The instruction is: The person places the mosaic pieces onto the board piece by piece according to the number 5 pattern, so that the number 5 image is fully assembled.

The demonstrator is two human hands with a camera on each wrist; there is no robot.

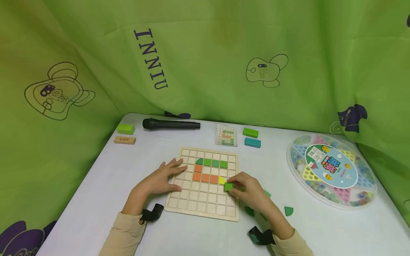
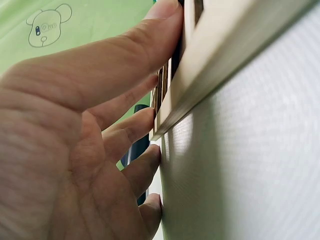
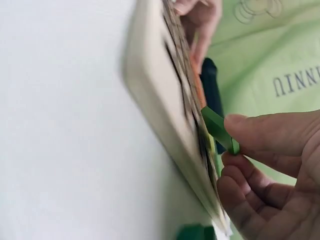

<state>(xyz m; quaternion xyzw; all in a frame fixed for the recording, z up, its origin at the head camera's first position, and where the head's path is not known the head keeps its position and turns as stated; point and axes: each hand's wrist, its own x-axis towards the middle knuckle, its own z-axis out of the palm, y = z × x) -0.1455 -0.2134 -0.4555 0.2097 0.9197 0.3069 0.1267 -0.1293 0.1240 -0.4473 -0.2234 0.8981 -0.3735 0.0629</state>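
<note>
A square wooden grid board point(image 1: 190, 205) lies on the white table. My right hand point(image 1: 251, 190) pinches a green square tile point(image 3: 219, 129) between thumb and fingers, close over the board's right side beside a yellow tile point(image 1: 222, 180). Set in the grid are a row of green pieces point(image 1: 207, 162), the leftmost with a rounded corner, and several orange tiles point(image 1: 205, 177) below them. With fingers spread, my left hand point(image 1: 158, 180) rests on the board's left edge; its thumb point(image 2: 135, 55) lies along the rim in the left wrist view.
Loose green pieces point(image 1: 289, 211) lie right of the board, some partly hidden under my right arm. Behind it are a patterned card point(image 1: 226, 135), a black microphone point(image 1: 173, 124), and green point(image 1: 251, 133), blue point(image 1: 252, 143) and wooden blocks point(image 1: 125, 140). A round marble game box point(image 1: 331, 170) sits at right.
</note>
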